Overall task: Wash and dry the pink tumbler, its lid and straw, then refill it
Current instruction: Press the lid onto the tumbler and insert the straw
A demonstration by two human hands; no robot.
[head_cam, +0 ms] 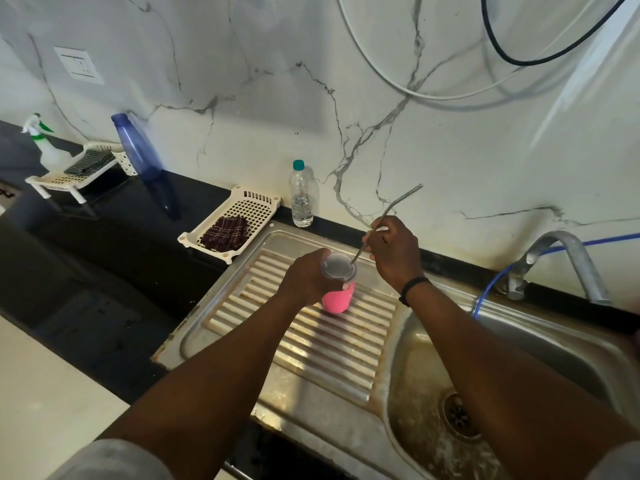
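Note:
The pink tumbler point(337, 299) stands upright on the ribbed steel drainboard point(311, 344) left of the sink basin. A clear lid point(338, 265) sits on its top. My left hand point(306, 277) grips the tumbler around its upper part and the lid's rim. My right hand point(393, 249) pinches a bent metal straw point(398, 202). The straw's lower end meets the lid at its right edge, and its angled top points up and to the right.
A clear water bottle point(302, 197) with a teal cap stands by the wall. A cream basket point(249, 211) holds a dark checked cloth point(225, 233). Farther left are a blue bottle point(138, 147), a rack and a spray bottle point(43, 143). The tap point(568, 254) and basin point(519, 375) are on the right.

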